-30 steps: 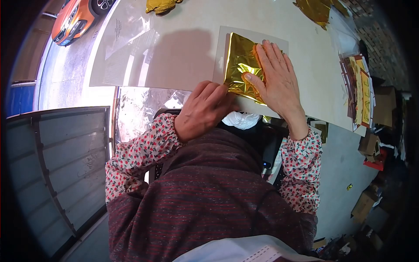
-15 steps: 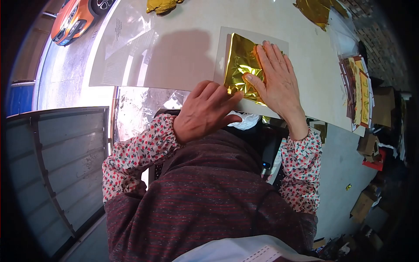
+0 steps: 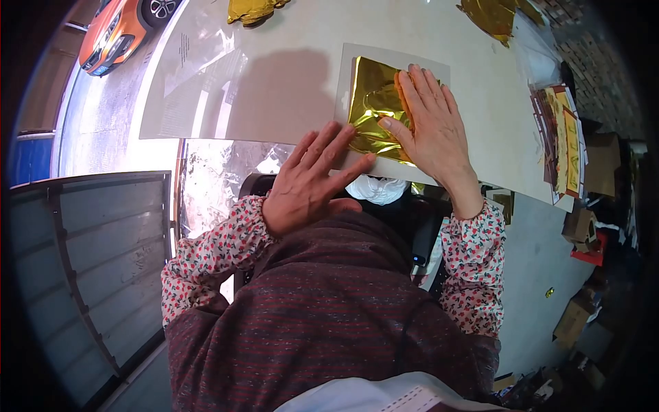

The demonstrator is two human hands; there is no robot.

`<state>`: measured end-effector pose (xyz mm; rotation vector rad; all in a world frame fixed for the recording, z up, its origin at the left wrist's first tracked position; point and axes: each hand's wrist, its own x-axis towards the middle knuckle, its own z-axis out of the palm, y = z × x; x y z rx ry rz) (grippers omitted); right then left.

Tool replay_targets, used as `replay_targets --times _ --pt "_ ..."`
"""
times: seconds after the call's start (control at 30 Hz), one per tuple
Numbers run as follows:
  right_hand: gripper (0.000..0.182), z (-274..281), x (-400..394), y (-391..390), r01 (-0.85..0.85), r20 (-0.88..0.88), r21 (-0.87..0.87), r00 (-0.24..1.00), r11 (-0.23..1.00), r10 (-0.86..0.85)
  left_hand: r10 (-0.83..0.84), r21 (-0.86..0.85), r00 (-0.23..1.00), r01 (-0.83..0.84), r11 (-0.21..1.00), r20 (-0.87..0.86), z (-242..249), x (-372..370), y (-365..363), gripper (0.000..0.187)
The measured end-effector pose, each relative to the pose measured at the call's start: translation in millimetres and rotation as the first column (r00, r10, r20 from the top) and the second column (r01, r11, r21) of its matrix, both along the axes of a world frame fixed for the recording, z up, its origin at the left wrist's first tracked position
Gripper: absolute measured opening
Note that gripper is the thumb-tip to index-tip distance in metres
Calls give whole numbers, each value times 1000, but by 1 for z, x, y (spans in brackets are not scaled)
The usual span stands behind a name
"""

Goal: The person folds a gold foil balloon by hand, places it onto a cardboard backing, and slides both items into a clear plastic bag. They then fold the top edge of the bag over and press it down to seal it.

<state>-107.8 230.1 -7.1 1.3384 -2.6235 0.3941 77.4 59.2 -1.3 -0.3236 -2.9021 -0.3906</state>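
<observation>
A shiny gold foil sheet [image 3: 371, 93] lies on a flat grey board [image 3: 347, 67] near the table's front edge. My right hand [image 3: 434, 127] rests palm down over the foil's right side, fingers straight and pointing away from me, covering that part. Some orange shows beside its index finger. My left hand [image 3: 309, 175] is at the foil's lower left corner, fingers stretched and apart, fingertips right at the foil's near left edge. Nothing shows within its fingers.
The pale table [image 3: 288, 96] carries gold foil pieces [image 3: 254, 9] at the back and a brown-gold bundle [image 3: 495, 17] at back right. Printed card pieces [image 3: 566, 147] stack at the right edge. Below the front edge is a white bundle [image 3: 377, 190]. An orange car [image 3: 113, 34] stands beyond.
My left hand has drawn back slightly to the left and its curled fingers have spread out. The foil's left side now looks flatter. My right hand stays on the foil.
</observation>
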Motion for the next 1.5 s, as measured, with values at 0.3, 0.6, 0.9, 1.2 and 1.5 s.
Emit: replay_targets --times 0.3,0.6,0.9,1.2,1.5 --pt "76 -2 0 0 -17 -8 8 1000 1000 17 -106 155 984 127 980 -140 26 -69 -41 85" --pt "77 3 1 0 -28 15 3 999 1000 28 -109 14 992 109 994 60 14 -83 -53 108" --pt "76 0 0 1 -24 9 -10 1000 1000 24 -208 60 962 221 973 -178 21 -51 -36 51" --pt "76 1 0 0 -25 -4 -21 1000 999 25 -232 87 965 243 966 -119 16 -42 -16 33" --pt "76 2 1 0 -20 -5 -25 1000 999 20 -301 -51 934 297 954 -191 16 -39 -15 30"
